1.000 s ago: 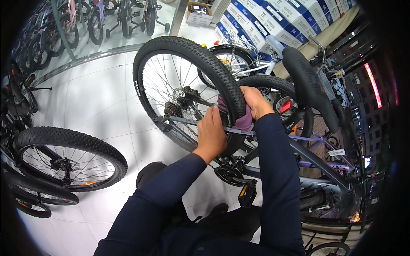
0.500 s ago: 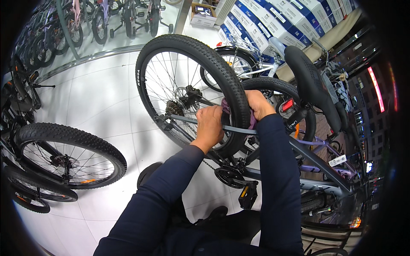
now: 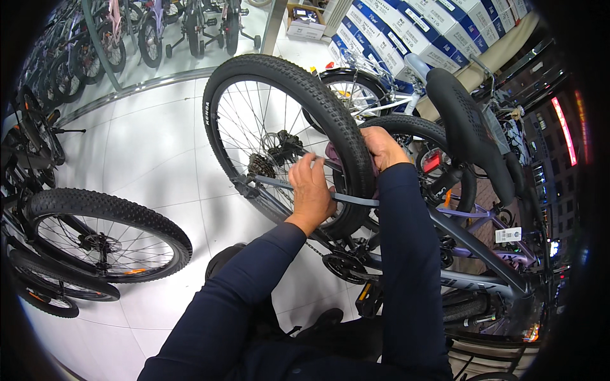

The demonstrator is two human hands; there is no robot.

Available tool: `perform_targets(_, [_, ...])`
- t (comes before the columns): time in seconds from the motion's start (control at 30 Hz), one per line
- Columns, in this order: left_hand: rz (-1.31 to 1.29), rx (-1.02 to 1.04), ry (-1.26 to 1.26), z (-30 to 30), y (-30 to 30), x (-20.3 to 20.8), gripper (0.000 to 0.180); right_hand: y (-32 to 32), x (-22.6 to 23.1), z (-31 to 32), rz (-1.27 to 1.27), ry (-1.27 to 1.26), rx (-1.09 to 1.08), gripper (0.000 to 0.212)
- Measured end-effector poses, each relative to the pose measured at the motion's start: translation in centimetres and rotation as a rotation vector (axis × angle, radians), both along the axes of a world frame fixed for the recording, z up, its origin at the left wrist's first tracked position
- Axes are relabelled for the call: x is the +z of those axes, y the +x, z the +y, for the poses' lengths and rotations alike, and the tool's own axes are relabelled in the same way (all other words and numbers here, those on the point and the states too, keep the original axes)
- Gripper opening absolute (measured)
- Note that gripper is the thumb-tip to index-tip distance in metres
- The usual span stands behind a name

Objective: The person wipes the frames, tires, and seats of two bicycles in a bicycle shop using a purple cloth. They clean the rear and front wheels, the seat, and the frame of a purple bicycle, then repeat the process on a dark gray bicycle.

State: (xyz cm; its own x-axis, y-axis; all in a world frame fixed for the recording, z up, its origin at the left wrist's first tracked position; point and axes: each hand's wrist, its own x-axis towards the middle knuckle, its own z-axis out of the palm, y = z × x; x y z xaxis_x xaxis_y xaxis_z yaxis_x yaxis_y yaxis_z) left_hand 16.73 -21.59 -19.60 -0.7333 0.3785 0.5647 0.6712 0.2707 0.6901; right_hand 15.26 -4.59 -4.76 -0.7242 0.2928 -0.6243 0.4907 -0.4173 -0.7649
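Observation:
A bicycle's rear wheel [image 3: 222, 71] with a knobbly black tyre stands tilted in front of me, its cassette [image 3: 259, 166] and spokes showing. My left hand [image 3: 310, 193] is over the grey frame stay [image 3: 356, 200], its fingers parted and slightly blurred at the tips, near the spokes. On the tyre's right side, my right hand [image 3: 386, 150] is closed, with its fingertips partly hidden behind the tyre. A purple cloth [image 3: 332, 152] shows between the tyre and the spokes; more of it lies under my right hand.
Right of the wheel are the black saddle [image 3: 467, 120], a red reflector [image 3: 432, 162] and the dark frame. The crank and pedal [image 3: 368, 298] hang below. Another bicycle's wheel [image 3: 108, 235] stands at left. Boxes [image 3: 406, 38] are stacked behind, and small bikes line the back left.
My left hand's fingers have lifted and spread away from the purple cloth. My right hand has shifted slightly up along the tyre.

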Motion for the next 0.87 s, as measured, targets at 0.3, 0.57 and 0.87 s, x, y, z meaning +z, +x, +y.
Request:
perform_targets(0.3, [-0.121,-0.098,-0.145,-0.3,-0.8,0.7,0.127,-0.1,0.3,-0.2,-0.090,0.367,0.163,0.031])
perform_targets(0.57, [-0.118,-0.065,-0.110,-0.3,-0.6,1.0,0.115,-0.2,0.7,-0.7,-0.113,0.100,0.139,0.025])
perform_targets(0.87, [0.213,-0.156,0.017,0.8,-1.1,-2.7,0.114,-3.5,2.3,0.0,-0.159,0.131,0.188,0.024])
